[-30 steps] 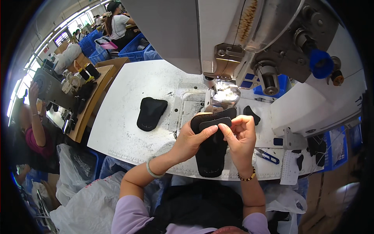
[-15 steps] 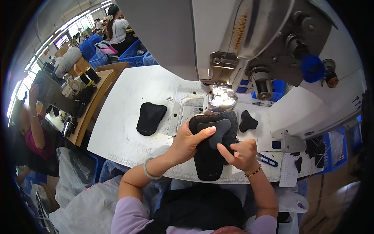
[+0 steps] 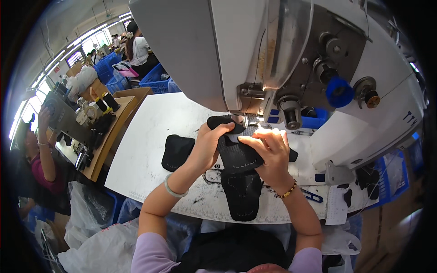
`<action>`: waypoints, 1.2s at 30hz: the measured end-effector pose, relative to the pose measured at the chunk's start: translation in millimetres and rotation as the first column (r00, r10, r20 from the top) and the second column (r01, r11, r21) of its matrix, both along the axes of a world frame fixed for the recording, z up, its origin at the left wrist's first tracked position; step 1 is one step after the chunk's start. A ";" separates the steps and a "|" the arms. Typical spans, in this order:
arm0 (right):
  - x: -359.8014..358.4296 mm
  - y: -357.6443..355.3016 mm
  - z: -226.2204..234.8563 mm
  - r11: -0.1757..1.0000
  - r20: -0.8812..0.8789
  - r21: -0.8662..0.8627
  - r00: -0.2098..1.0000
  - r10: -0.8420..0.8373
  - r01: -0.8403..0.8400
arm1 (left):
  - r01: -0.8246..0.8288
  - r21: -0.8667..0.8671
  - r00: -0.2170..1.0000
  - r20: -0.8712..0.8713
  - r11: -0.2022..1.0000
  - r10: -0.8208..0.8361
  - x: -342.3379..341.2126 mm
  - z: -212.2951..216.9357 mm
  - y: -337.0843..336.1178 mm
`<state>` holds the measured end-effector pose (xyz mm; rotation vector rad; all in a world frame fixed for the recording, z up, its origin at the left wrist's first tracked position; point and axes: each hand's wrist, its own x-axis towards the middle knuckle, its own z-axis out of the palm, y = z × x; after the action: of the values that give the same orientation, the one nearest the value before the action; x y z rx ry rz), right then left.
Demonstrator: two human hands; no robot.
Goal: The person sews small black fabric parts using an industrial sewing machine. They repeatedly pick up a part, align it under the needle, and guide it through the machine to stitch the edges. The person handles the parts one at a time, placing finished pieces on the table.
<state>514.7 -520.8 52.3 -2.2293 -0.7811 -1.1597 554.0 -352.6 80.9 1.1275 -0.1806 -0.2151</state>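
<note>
My left hand (image 3: pixel 207 146) pinches the upper left of a black textured fabric piece (image 3: pixel 237 154), whose top edge is folded up near the needle area (image 3: pixel 249 120) of a sewing machine. On its right side, my right hand (image 3: pixel 271 152) grips the same piece with thumb and fingers. A grey smooth patch (image 3: pixel 236 135) shows partly between the hands. Below lies a second black fabric piece (image 3: pixel 241 196) with a stitched outline; whether the two are joined I cannot tell. Left of my left hand rests another black piece (image 3: pixel 177 152). A small black piece (image 3: pixel 293 155) is partly hidden behind my right hand.
The white machine head (image 3: pixel 191 50) overhangs the white table (image 3: pixel 141 145). Blue-handled thread snips (image 3: pixel 313 196) and a white card (image 3: pixel 337 207) lie at the right front. Blue baskets (image 3: pixel 393 173) stand at the right. A co-worker (image 3: pixel 43 159) sits at the left.
Both hands have moved up toward the needle with the black fabric piece, and its top edge is now folded. The grey patch is mostly covered, and the stitched piece below shows more fully.
</note>
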 end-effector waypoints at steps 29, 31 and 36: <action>3.4 -11.3 -8.0 0.996 0.031 -0.028 0.995 -0.090 0.090 | -0.241 0.288 0.875 0.477 0.927 0.079 14.2 -17.8 -6.3; 0.0 -12.8 -5.2 0.986 0.056 -0.105 0.991 -0.123 0.129 | -0.149 0.260 0.924 0.380 0.954 0.040 13.6 -15.7 -1.8; 2.8 -21.7 -6.9 1.000 -0.101 -0.004 0.995 -0.022 0.022 | 0.166 0.290 0.981 0.051 0.942 -0.189 5.9 5.7 7.0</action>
<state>517.5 -542.5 45.3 -2.2850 -0.7198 -1.0470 560.0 -345.5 86.7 1.4088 -0.3304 -0.3667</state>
